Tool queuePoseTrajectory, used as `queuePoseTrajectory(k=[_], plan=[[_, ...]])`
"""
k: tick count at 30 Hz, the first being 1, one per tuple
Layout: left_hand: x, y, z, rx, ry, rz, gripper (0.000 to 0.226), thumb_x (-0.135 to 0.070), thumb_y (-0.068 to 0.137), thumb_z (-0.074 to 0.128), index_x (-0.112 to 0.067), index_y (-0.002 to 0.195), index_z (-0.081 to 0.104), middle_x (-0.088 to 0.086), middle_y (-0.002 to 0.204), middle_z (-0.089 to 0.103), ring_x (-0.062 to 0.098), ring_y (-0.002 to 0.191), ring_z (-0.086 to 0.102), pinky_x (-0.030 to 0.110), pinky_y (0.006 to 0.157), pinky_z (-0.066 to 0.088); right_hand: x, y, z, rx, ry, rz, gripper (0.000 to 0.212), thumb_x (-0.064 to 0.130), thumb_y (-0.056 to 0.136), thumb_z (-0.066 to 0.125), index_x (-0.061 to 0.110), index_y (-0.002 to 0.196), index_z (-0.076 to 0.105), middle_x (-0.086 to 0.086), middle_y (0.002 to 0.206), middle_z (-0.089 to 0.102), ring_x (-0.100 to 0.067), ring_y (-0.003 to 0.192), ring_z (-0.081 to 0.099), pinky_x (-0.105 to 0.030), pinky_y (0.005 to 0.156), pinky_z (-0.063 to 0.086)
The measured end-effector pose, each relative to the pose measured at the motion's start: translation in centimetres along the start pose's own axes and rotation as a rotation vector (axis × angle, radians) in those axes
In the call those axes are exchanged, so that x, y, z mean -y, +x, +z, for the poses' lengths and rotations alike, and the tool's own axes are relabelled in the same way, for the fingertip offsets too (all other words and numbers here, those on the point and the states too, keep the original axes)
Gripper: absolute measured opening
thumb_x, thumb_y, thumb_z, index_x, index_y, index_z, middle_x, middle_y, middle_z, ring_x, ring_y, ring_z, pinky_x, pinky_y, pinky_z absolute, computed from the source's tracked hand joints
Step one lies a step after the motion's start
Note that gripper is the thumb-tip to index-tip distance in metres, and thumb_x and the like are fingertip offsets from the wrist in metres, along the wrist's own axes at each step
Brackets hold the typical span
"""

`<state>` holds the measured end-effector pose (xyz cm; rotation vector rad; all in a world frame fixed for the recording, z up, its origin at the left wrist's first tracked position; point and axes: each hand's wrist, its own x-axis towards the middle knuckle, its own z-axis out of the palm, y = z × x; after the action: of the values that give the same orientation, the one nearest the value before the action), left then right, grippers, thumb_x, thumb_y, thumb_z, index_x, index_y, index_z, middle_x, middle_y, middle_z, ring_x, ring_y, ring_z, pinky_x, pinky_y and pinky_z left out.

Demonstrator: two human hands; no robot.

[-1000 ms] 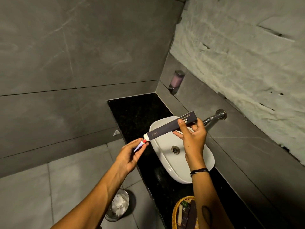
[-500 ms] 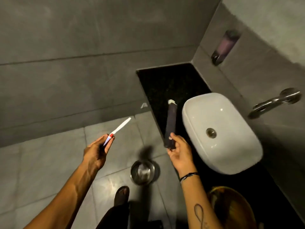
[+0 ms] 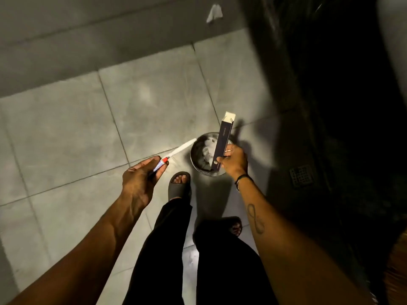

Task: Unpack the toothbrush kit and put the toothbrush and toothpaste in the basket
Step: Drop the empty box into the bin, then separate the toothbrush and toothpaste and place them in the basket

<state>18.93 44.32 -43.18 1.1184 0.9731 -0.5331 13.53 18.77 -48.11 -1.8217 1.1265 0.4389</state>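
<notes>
Grey square floor tiles point(image 3: 66, 119) fill most of the head view; dark, blurred cabinet front at right. Small grated floor drain point(image 3: 302, 176) sits in the shadow beside it.

Left hand point(image 3: 141, 180): fingers curled, thumb and fingertips pinching a small toothpaste tube with a red cap point(image 3: 160, 164) together with the lower end of a white toothbrush point(image 3: 182, 148). Brush handle slants up and to the right; its far tip reaches the rim of the bin.

Right hand point(image 3: 233, 160): fingers closed on the lower end of a long, dark navy cardboard kit box point(image 3: 222, 144), held nearly upright, leaning slightly right. Top flap open, pale inside showing. Contents of box: cannot tell. Box is directly over a round, shiny metal waste bin point(image 3: 199, 156) standing on the floor; crumpled white paper visible inside the bin. Black wristband and a looped tattoo on the right forearm.

Person's legs in black trousers, feet in dark slide sandals point(image 3: 179, 186); the forward foot is just beside the bin.

Woven wicker basket point(image 3: 396, 271): only an edge shows at the lower right corner, well apart from both hands. Small white scrap point(image 3: 214, 13) at the wall base, top of view.
</notes>
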Motion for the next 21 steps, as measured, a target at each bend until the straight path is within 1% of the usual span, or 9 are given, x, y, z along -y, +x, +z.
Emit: queuePoseTrajectory(k=[2,5,9,11,13,15,16,19,21], plan=[[2.3,3.1,-0.5,-0.020,0.017,-0.025,0.006,0.011,0.084,0.076,0.010,0.089,0.079,0.017,0.085,0.082,0.034,0.084,0.081,0.030,0.074,0.065,-1.9,3.9,2.5,0.032,-0.033,0.007,0.034,-0.003,0.076,0.084,0.005,0.106,0.072,-0.013,0.107,0.081,-0.027,0.094,0.076,-0.027,0.073,0.062],[5.0,6.6,-0.8,-0.014,0.069,-0.050,0.017,0.009,0.086,0.075,0.000,0.074,0.084,0.019,0.086,0.082,0.035,0.084,0.081,0.029,0.071,0.065,-4.9,8.3,6.2,0.134,-0.104,0.017,0.033,-0.010,0.079,0.079,-0.004,0.110,0.070,-0.020,0.107,0.078,-0.037,0.101,0.075,-0.050,0.086,0.063],[6.4,7.4,-0.3,-0.011,0.167,-0.043,0.013,0.009,0.087,0.074,0.002,0.079,0.081,0.020,0.082,0.082,0.033,0.078,0.082,0.028,0.068,0.064,-7.0,8.7,7.6,0.079,-0.100,0.056,0.032,-0.003,0.088,0.071,-0.003,0.120,0.067,-0.024,0.118,0.073,-0.042,0.113,0.070,-0.058,0.095,0.058],[6.1,5.8,0.5,-0.008,0.246,-0.026,0.010,0.010,0.084,0.076,0.002,0.081,0.080,0.017,0.080,0.082,0.030,0.078,0.081,0.028,0.071,0.065,-6.2,6.5,6.0,-0.031,0.051,0.052,0.034,0.005,0.091,0.074,-0.004,0.123,0.068,-0.025,0.122,0.073,-0.042,0.114,0.070,-0.054,0.098,0.058],[5.5,3.8,1.4,0.031,0.363,0.011,0.014,0.010,0.081,0.079,-0.003,0.078,0.083,0.015,0.078,0.081,0.031,0.082,0.079,0.030,0.076,0.065,-4.2,3.1,3.3,-0.085,0.276,-0.023,0.033,0.007,0.095,0.073,-0.004,0.126,0.068,-0.021,0.122,0.074,-0.031,0.108,0.072,-0.033,0.095,0.061],[4.1,0.6,2.7,0.088,0.489,0.058,0.013,0.009,0.081,0.080,-0.004,0.080,0.082,0.017,0.082,0.080,0.036,0.088,0.077,0.034,0.081,0.066,-1.6,-1.4,-0.5,-0.023,0.310,-0.195,0.030,0.007,0.097,0.071,-0.003,0.125,0.071,-0.014,0.121,0.074,-0.016,0.102,0.069,-0.006,0.084,0.053],[3.1,-1.3,3.5,0.126,0.558,0.092,0.012,0.008,0.081,0.080,-0.004,0.083,0.082,0.021,0.087,0.080,0.038,0.090,0.075,0.037,0.083,0.065,-0.2,-3.7,-2.6,0.065,0.256,-0.268,0.029,0.008,0.098,0.070,-0.002,0.125,0.072,-0.012,0.122,0.075,-0.014,0.103,0.068,-0.002,0.083,0.050],[-0.2,-7.6,5.9,0.263,0.694,0.162,0.009,0.006,0.082,0.080,-0.001,0.087,0.081,0.030,0.096,0.077,0.038,0.088,0.072,0.050,0.092,0.062,3.7,-10.2,-8.0,0.354,-0.025,-0.344,0.029,0.011,0.097,0.072,0.002,0.124,0.075,-0.011,0.121,0.077,-0.015,0.108,0.069,-0.009,0.089,0.049],[-2.8,-12.4,8.0,0.353,0.735,0.194,0.009,0.007,0.083,0.079,0.002,0.091,0.081,0.027,0.095,0.078,0.034,0.086,0.073,0.050,0.094,0.061,6.4,-14.2,-11.5,0.368,-0.161,-0.363,0.022,0.013,0.095,0.073,0.009,0.116,0.079,-0.007,0.111,0.080,-0.014,0.098,0.069,-0.017,0.080,0.050]])
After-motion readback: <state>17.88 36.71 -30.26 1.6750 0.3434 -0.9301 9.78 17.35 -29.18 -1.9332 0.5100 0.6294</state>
